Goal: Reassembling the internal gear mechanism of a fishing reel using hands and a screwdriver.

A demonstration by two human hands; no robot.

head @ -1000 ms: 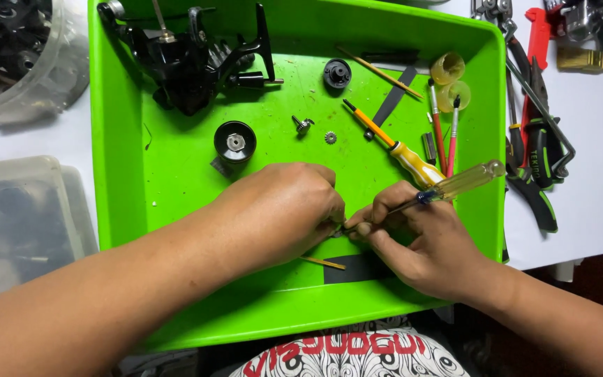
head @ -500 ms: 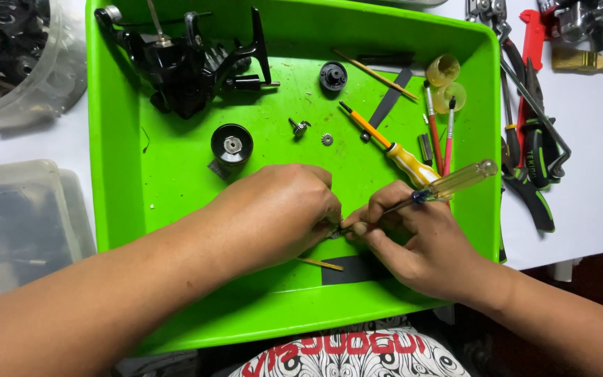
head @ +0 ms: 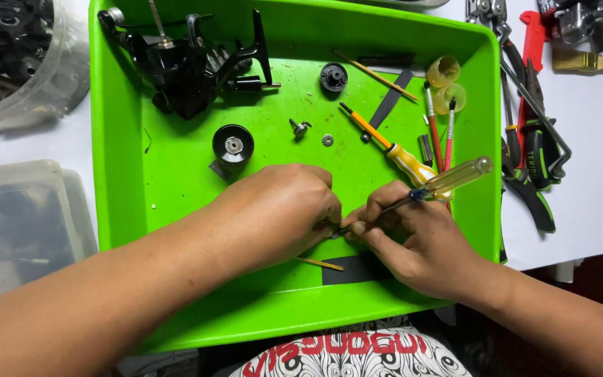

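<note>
While right hand [head: 413,244] grips one screwdriver [head: 448,181], left hand [head: 280,209] grip unclear.

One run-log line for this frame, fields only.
left hand: cupped over hidden small part | right hand: grips clear-handled screwdriver, tip toward left hand | place: green tray | nearby: black fishing reel

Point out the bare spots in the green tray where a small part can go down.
Bare floor of the green tray lies left of the black spool, below the reel body. Another patch runs under the left hand toward the near rim. The right side is crowded: orange screwdriver, brushes, and the right hand holding a clear-handled screwdriver.
</note>
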